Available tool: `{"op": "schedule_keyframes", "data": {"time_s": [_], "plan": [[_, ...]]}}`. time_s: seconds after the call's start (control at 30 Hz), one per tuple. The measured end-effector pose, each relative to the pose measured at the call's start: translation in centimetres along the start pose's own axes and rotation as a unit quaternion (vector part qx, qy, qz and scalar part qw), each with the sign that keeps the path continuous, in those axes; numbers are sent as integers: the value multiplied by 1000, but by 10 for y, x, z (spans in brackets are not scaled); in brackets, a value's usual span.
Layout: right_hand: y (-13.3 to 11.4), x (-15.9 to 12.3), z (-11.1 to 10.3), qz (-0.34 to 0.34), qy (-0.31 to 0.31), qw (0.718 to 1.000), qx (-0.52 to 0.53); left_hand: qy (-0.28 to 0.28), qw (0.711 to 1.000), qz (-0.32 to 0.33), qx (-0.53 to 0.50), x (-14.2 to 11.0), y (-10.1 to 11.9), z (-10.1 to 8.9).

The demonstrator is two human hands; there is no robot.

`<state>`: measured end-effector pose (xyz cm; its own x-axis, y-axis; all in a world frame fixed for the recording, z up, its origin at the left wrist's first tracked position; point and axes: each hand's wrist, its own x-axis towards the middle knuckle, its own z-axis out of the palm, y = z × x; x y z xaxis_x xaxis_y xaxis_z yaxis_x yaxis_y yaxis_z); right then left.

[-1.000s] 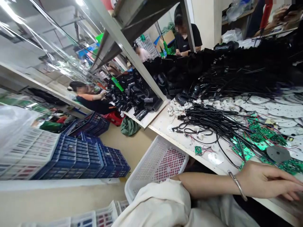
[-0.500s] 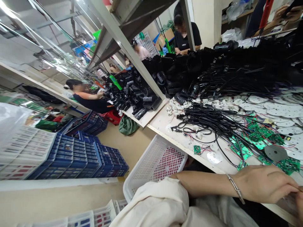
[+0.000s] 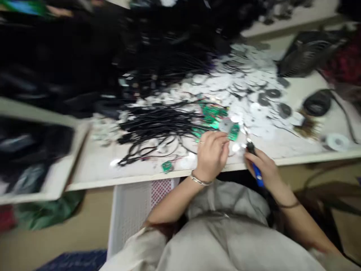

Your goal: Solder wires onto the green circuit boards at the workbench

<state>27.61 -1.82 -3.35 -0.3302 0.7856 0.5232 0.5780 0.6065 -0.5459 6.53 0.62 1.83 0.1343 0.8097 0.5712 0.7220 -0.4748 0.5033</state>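
My left hand (image 3: pixel 212 153), with a silver bangle at the wrist, is closed on a small green circuit board (image 3: pixel 233 131) at its fingertips. In my right hand (image 3: pixel 263 165) is a soldering iron (image 3: pixel 257 174) with a blue handle and black collar; its metal tip points up, just right of the board. The picture is blurred, so I cannot tell whether tip and board touch. Behind my left hand lie more green boards (image 3: pixel 210 113) and a bundle of black power cords (image 3: pixel 160 122). Another board with wires (image 3: pixel 167 166) rests near the front edge.
White discs (image 3: pixel 254 81) cover the table (image 3: pixel 98 175) at the right. Beyond them are a dark fan-like object (image 3: pixel 310 52), a black coil (image 3: pixel 317 103) and a white roll (image 3: pixel 337 142). Black parts are heaped at the back. A white basket (image 3: pixel 111 222) stands below the table's edge.
The view has swung right and down onto the table in front of me. Both hands now show, with the board in the left and the soldering iron in the right.
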Motion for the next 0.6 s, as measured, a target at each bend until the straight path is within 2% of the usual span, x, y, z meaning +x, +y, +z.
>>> {"op": "schedule_keyframes", "data": {"time_s": [0.1,0.23,0.33,0.5,0.6], "plan": [[6,-2,10,11,9,998,-68,-65,997,40,32,-14,-2,21],[-8,4,15,66,15,995,-67,-112,991,60,35,-27,1,38],[-13,3,16,62,28,996,-49,-114,992,58,24,-26,0,39],[-6,-4,16,42,36,997,-50,-113,992,51,20,-17,-6,35],[-3,-5,16,39,26,998,-47,-120,989,82,23,-10,-12,32]]}}
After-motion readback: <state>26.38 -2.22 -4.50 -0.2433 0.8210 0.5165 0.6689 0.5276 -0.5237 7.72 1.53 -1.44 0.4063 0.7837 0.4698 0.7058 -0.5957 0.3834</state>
